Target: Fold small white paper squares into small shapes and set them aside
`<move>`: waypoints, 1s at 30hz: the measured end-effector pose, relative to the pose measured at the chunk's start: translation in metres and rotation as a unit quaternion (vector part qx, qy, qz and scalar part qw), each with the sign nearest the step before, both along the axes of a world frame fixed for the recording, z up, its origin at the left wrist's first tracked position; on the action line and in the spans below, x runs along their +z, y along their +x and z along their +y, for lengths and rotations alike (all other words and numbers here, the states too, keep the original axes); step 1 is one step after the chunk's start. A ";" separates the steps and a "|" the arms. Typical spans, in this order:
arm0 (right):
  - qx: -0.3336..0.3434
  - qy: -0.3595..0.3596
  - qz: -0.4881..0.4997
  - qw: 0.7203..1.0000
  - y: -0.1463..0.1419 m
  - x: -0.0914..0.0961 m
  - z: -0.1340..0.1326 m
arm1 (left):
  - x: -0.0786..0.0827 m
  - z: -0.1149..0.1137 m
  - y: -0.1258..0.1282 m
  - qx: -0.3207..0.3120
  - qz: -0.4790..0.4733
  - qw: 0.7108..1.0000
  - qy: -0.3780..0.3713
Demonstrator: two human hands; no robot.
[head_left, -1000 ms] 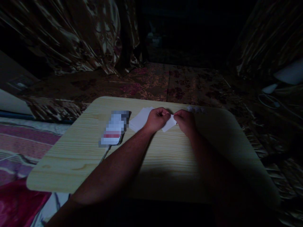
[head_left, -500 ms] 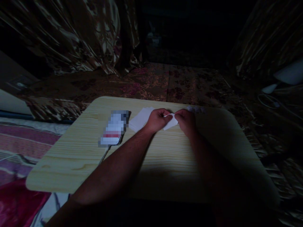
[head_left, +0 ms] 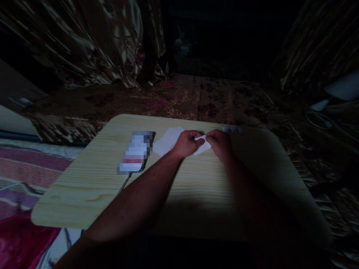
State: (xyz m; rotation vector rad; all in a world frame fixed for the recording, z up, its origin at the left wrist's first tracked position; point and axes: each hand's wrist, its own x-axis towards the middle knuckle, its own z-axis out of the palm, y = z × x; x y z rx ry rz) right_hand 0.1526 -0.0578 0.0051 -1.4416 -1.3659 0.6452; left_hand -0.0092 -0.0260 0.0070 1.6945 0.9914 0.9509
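Note:
A small white piece of paper (head_left: 202, 148) is pinched between both hands above the far middle of the wooden table (head_left: 202, 183). My left hand (head_left: 188, 144) grips its left side, thumb on top. On its upper right, my right hand (head_left: 220, 142) closes thumb and fingers on the edge. Just left of my left hand lies a fanned stack of white paper sheets (head_left: 167, 140), partly covered by that hand. Beyond my right hand sit several small pale folded-looking pieces (head_left: 232, 129), too dim to make out well.
A phone (head_left: 136, 152), its screen blurred, lies left of the paper stack with a cable (head_left: 123, 183) running toward me. A striped bedspread (head_left: 30, 164) borders the table's left side. Patterned curtains (head_left: 112, 41) hang behind; a white lamp (head_left: 343, 87) stands at right.
My right fingers have shifted slightly left along the paper's top edge, and its upper corner now looks lower or folded. The stack and the phone stay put.

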 end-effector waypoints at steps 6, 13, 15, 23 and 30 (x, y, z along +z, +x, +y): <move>-0.001 -0.008 -0.021 1.000 -0.001 0.002 -0.001 | 0.000 0.000 -0.001 -0.011 0.004 1.000 0.000; 0.002 -0.015 -0.021 1.000 -0.001 0.003 -0.002 | 0.001 -0.001 -0.001 -0.024 0.002 1.000 -0.001; 0.000 -0.014 -0.017 1.000 -0.001 0.003 -0.002 | 0.001 -0.001 -0.001 -0.026 -0.004 1.000 -0.003; 0.006 -0.011 -0.027 1.000 -0.001 0.004 -0.002 | -0.001 0.000 -0.001 -0.030 0.001 1.000 0.000; 0.009 0.002 -0.034 0.999 -0.001 0.003 -0.003 | 0.001 -0.001 -0.001 -0.026 0.013 1.000 0.008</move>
